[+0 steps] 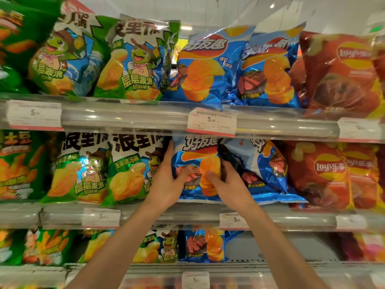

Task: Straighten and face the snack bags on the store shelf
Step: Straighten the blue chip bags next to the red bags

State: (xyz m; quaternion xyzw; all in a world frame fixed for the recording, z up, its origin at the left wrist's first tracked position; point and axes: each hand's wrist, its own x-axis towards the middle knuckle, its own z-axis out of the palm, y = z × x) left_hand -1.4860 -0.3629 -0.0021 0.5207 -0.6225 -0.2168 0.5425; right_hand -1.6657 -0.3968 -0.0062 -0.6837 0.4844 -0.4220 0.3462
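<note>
Red bags (329,170) are showing "Lay's"; the blue bag (198,163) is reading 好友趣; the shelf price tag (211,122) is showing 5.90.

Three shelves cross the frame. The middle shelf (187,213) carries green bags (79,170) at left, blue bags (262,170) at centre and red bags (325,174) at right. White price tags (211,122) sit on the upper shelf (125,117) edge.

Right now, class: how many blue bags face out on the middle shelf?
2: one blue bag held by both hands, left hand and right hand; another tilted beside it. More may hide behind.
</note>
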